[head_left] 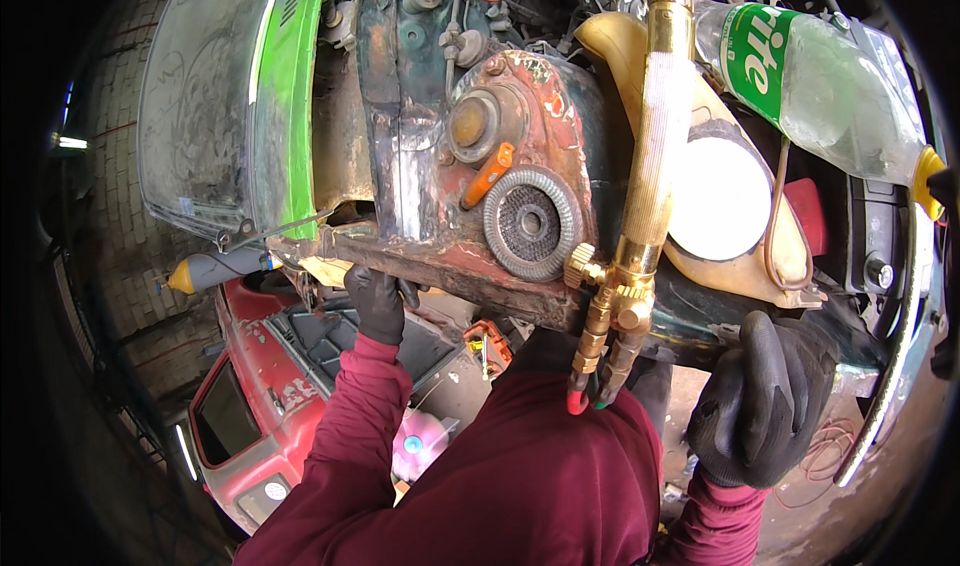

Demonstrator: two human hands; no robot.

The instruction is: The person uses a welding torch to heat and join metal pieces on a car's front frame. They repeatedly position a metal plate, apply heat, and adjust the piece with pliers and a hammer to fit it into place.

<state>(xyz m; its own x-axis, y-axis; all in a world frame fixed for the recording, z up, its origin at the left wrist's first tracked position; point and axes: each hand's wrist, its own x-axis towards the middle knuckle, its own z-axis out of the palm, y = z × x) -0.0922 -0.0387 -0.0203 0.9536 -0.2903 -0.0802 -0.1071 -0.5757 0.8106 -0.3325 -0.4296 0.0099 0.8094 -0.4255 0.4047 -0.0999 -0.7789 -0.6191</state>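
Weathered blockwork [120,156] lines the upper left; one bottle [845,96] with a green-and-white printed label [755,61] lies upper right. At centre, the gloved left hand [378,304] touches one rusty rail [450,271], whether clamped I cannot tell; lower right, the right hand [765,396], fingers curled together, is near one brass torch [655,146].

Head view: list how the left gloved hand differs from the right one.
The left hand is at the rusty metal edge; the right hand is over to the right of the brass torch.
The left hand looks smaller in the picture, the right hand larger.
Both wear dark gloves under maroon sleeves.
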